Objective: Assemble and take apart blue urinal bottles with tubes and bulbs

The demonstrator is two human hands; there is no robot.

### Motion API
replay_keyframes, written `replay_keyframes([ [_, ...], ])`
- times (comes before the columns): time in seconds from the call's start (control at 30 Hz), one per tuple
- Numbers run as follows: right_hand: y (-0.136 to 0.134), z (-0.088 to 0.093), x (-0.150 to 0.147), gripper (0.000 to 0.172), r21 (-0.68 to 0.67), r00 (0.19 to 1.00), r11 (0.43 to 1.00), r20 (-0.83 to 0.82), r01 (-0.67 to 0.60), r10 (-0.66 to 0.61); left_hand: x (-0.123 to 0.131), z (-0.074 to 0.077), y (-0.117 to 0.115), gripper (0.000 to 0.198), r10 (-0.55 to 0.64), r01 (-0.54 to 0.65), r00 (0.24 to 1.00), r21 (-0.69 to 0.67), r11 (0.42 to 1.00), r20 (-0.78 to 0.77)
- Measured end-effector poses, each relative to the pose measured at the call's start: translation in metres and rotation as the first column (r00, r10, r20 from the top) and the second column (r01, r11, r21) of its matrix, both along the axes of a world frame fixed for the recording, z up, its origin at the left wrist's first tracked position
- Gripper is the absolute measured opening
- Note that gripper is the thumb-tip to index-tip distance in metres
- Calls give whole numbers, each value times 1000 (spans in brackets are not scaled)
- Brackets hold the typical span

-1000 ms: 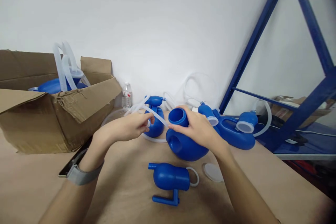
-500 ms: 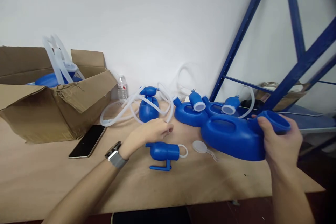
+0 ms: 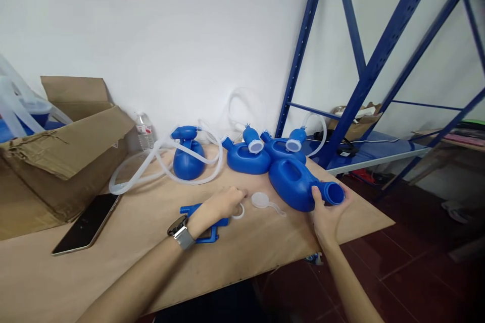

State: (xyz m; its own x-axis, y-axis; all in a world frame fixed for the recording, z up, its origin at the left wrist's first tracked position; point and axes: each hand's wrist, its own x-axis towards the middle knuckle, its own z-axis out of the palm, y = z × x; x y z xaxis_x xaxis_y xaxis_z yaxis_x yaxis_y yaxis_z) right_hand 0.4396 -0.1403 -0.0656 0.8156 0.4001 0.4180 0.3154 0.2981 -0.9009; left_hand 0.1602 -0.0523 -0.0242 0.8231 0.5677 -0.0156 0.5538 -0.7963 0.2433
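Currently, the right hand (image 3: pixel 326 214) clasps the blue bottle (image 3: pixel 291 193) by its neck at the view's four o'clock; the left hand (image 3: pixel 226 201), half curled, covers part of the blue nozzle (image 3: pixel 193 209) toward seven, any hold unclear.

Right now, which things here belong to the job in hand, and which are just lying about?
Likely the job:
jug in the right hand
blue nozzle under the left hand
pale lid
other jugs
open box

Probably just lying about:
phone
water bottle

The tan table (image 3: pixel 242 250) bears blue bottles (image 3: pixel 246 165), a lid (image 3: pixel 259 200), a phone (image 3: pixel 86 224) and a carton (image 3: pixel 87 176).
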Motion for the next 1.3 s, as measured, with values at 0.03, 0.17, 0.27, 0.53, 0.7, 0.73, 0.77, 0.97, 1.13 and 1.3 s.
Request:
replay_keyframes([
  [0.03,-3,-3,0,95,-14,999,1000,40,18,-18,-5,0,1,42,1,-1,1000,-2,1000,1],
  [0.17,-27,-2,-13,93,163,883,968,401,193,-243,-29,4,7,40,9,-9,999,0,1000,39],
  [0.27,-40,10,-50,46,103,733,993,680,-65,-22,-45,11,2,39,52,-33,976,-91,995,213],
  [0.53,64,15,-172,98,-265,129,100,-95,-959,987,-87,12,-14,47,210,5,738,-317,949,641],
  [0.7,101,6,-213,117,-107,24,0,-219,-994,975,-127,-9,-2,41,251,-177,618,-180,968,745],
  [0.73,101,4,-218,119,-115,2,-24,-221,-993,975,-134,-11,0,47,260,-190,624,-181,965,737],
  [0.77,100,3,-221,120,-126,-19,-47,-216,-991,976,-141,-13,1,52,264,-188,644,-186,964,718],
  [0.97,91,2,-220,119,-231,-118,-156,-169,-960,978,-156,-16,8,50,241,-115,719,-230,966,653],
  [1.13,89,13,-203,100,-416,-130,-121,-7,-901,991,-159,-27,14,50,349,-236,613,-258,937,708],
  [1.3,85,6,-204,103,-502,-205,-154,47,-851,978,-165,-37,19,53,388,-309,651,-239,921,653],
])
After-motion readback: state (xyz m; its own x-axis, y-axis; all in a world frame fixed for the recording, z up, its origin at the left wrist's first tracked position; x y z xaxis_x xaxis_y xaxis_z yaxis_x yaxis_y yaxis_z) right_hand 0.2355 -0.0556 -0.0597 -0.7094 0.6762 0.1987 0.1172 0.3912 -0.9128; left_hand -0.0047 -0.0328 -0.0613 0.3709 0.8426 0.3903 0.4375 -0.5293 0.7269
